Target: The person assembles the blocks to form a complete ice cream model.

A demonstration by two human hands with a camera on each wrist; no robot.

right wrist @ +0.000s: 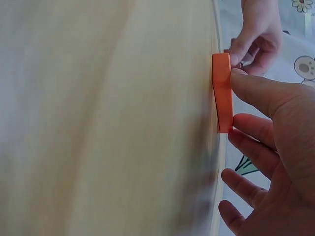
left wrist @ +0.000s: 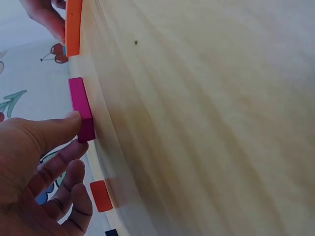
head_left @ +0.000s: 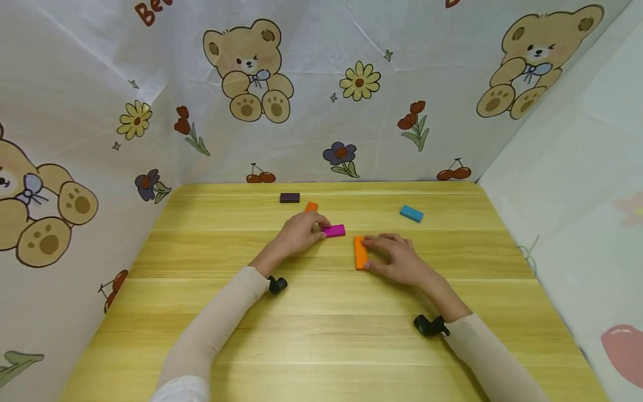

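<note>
My left hand [head_left: 301, 231] pinches one end of a magenta block [head_left: 335, 230] between thumb and index finger, its other fingers loosely curled. The block's far end points toward the right hand. My right hand [head_left: 397, 258] holds a longer orange block [head_left: 360, 254] along its right side, thumb at the near end and fingertips at the far end. In the right wrist view this orange block [right wrist: 224, 93] sits low at the wooden surface, and the left hand [right wrist: 261, 37] appears beyond it. The left wrist view shows the magenta block [left wrist: 81, 105] with the thumb against its side.
A smaller orange block [head_left: 312, 206] lies just behind the left hand, partly hidden by it. Farther back is a dark block [head_left: 289, 197], and a blue block [head_left: 412, 213] lies at the right. A printed cloth [head_left: 311, 128] hangs behind the wooden table [head_left: 321, 335].
</note>
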